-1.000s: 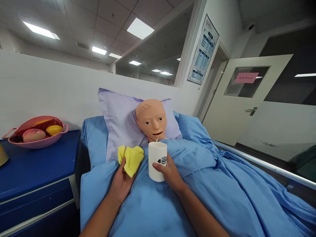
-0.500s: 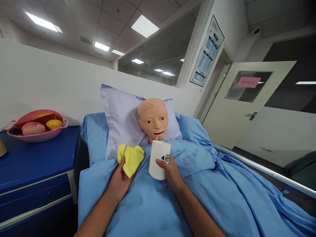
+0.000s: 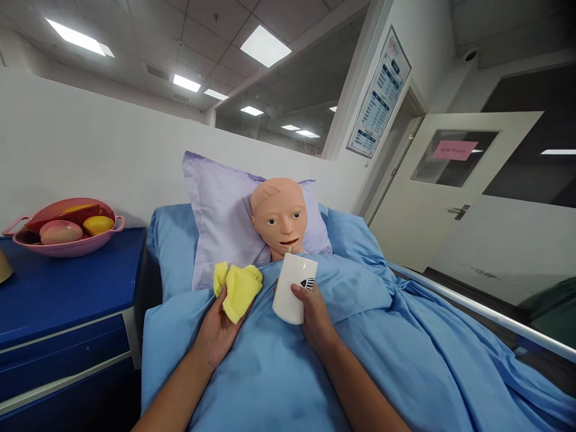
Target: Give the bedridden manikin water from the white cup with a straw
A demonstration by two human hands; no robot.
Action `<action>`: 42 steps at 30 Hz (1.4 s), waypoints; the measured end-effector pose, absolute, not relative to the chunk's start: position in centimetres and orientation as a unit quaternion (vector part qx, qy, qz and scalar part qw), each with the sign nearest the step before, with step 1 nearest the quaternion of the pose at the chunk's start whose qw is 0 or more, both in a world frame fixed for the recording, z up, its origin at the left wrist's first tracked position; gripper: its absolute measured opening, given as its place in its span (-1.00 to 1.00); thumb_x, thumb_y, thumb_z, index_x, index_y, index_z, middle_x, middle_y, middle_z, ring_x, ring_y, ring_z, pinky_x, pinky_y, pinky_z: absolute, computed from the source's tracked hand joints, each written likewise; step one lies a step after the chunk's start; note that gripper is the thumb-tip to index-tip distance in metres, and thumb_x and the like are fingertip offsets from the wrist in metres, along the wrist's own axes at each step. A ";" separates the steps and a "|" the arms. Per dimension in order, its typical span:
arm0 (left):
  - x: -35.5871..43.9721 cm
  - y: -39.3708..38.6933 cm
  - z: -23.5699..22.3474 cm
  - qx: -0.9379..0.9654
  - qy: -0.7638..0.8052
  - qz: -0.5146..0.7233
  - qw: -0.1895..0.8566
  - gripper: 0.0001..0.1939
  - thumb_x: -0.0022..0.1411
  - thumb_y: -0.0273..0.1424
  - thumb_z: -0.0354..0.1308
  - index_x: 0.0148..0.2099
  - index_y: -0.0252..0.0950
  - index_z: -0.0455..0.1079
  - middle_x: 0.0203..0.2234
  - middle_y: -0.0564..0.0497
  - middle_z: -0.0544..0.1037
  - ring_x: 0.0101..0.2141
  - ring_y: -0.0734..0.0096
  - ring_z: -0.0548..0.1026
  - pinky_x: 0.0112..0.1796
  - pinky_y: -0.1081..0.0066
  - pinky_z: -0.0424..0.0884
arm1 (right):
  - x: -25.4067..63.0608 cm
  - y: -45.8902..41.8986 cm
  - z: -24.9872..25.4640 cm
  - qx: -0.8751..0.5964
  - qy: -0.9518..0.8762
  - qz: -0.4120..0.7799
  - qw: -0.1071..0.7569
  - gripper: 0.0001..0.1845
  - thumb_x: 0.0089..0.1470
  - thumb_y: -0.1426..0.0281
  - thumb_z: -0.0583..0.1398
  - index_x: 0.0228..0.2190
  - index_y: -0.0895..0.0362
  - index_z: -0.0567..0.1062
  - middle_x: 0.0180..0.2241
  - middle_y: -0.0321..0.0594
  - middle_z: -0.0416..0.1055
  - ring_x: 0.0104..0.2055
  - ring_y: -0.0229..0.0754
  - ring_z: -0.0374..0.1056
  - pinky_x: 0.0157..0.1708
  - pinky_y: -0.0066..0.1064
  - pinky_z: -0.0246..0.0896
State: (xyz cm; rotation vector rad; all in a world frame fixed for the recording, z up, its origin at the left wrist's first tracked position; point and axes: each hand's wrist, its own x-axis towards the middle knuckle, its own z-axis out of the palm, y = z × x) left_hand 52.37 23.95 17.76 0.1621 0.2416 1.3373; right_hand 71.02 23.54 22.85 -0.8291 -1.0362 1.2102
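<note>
A manikin (image 3: 279,216) lies with its head on a lilac pillow (image 3: 220,210), covered by a blue quilt (image 3: 270,372). In my right hand (image 3: 317,315) is a white cup (image 3: 290,294) with a dark striped fish print, tilted a little to the right. From its rim a thin pale straw (image 3: 290,249) reaches up to the manikin's slightly parted lips. My left hand (image 3: 220,330) grips a folded yellow towel (image 3: 240,291) over the quilt, left of the cup. Some fingers of each hand are hidden behind what it holds.
On the left stands a blue bedside cabinet (image 3: 108,282) bearing a pink basket (image 3: 72,246) of fruit. A white bed rail (image 3: 486,312) runs along the right side. Beyond it is an open door (image 3: 450,198) with a pink sign.
The cup has tipped further to the right, its rim shifting that way, and the straw now stands more upright at the mouth. My left hand and the towel have hardly moved.
</note>
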 end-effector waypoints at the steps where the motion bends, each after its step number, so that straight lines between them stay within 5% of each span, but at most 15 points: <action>1: 52.4 23.9 17.9 0.072 0.114 0.617 0.776 -0.50 0.33 -0.34 0.07 0.28 -0.26 0.20 0.14 -0.13 0.43 0.15 0.15 0.37 0.19 0.13 0.31 | 71.0 23.5 22.8 -0.362 -0.450 0.527 0.624 -0.58 -0.14 0.21 0.34 -0.22 0.10 0.47 -0.38 -0.22 0.52 -0.40 -0.11 0.43 -0.42 -0.31 0.36; 21: 52.4 24.0 17.5 0.082 0.117 0.621 0.771 -0.51 0.32 -0.35 0.07 0.28 -0.20 0.20 0.07 -0.07 0.50 0.12 0.23 0.41 0.20 0.15 0.29 | 71.1 23.6 22.9 -0.353 -0.455 0.531 0.622 -0.62 -0.08 0.19 0.30 -0.24 0.14 0.48 -0.36 -0.18 0.53 -0.39 -0.11 0.43 -0.39 -0.32 0.34; 29: 52.7 24.0 19.3 0.245 0.214 0.604 0.727 -0.55 0.23 -0.26 0.19 0.12 -0.32 0.37 0.04 -0.16 0.52 0.06 0.14 0.47 0.10 0.18 0.40 | 71.0 23.7 21.4 -0.407 -0.493 0.398 0.658 -0.37 -0.26 0.19 0.40 -0.11 0.07 0.42 -0.31 -0.25 0.52 -0.31 -0.08 0.43 -0.31 -0.26 0.37; 33: 53.8 23.7 23.2 0.453 0.331 0.615 0.554 -0.54 0.21 -0.16 0.18 0.08 -0.31 0.40 -0.02 -0.15 0.55 0.00 0.11 0.50 0.05 0.14 0.41 | 70.9 23.4 21.5 -0.405 -0.478 0.333 0.705 -0.36 -0.25 0.17 0.39 -0.10 0.08 0.39 -0.32 -0.25 0.50 -0.31 -0.09 0.43 -0.28 -0.24 0.37; 38: 56.8 26.0 27.7 0.730 0.247 0.622 0.141 -0.56 0.29 -0.29 0.05 0.19 -0.24 0.30 0.18 -0.13 0.38 0.22 0.12 0.27 0.23 0.05 0.16 | 71.0 22.9 22.5 -0.398 -0.422 0.307 0.755 -0.27 -0.20 0.16 0.36 0.02 0.08 0.33 -0.23 -0.21 0.49 -0.26 -0.08 0.43 -0.23 -0.22 0.36; 42: 59.2 29.0 29.4 0.829 0.138 0.538 0.064 -0.63 0.32 -0.37 0.01 0.13 -0.26 0.37 0.22 -0.17 0.32 0.28 0.14 0.15 0.29 -0.02 0.00 | 71.2 22.9 22.9 -0.400 -0.385 0.289 0.780 -0.27 -0.17 0.16 0.36 0.03 0.10 0.31 -0.12 -0.14 0.46 -0.16 -0.05 0.42 -0.14 -0.21 0.34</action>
